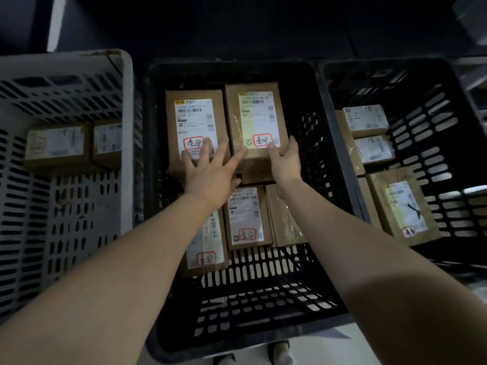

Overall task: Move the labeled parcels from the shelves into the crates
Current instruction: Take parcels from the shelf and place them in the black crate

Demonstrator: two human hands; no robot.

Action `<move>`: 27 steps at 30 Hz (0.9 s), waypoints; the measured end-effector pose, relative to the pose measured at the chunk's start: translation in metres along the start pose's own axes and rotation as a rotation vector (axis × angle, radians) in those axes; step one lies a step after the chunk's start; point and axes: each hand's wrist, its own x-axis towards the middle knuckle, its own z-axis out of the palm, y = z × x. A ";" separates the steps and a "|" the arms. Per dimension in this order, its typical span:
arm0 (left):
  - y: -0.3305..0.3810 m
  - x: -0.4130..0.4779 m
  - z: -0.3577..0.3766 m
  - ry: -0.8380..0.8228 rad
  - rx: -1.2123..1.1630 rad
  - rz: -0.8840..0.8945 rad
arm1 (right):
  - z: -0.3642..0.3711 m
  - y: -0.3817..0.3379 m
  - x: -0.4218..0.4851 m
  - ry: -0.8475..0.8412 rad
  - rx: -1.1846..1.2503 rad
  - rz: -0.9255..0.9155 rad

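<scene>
Three crates stood abreast: one at nine o'clock (126,106), one at centre (237,320), one at three o'clock (448,83). In the centre crate two parcels (193,119) lay at twelve o'clock, three (246,214) at six. Both hands (210,175) lay upon the twelve o'clock pair.

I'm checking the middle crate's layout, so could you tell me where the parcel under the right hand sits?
In the head view, that parcel lies in the black middle crate, at its far side, right beside another labeled parcel that the left hand covers.
</scene>
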 end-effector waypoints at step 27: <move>0.022 -0.464 -0.267 0.451 0.219 -0.601 | -0.088 -0.188 -0.402 -0.375 -0.749 -1.741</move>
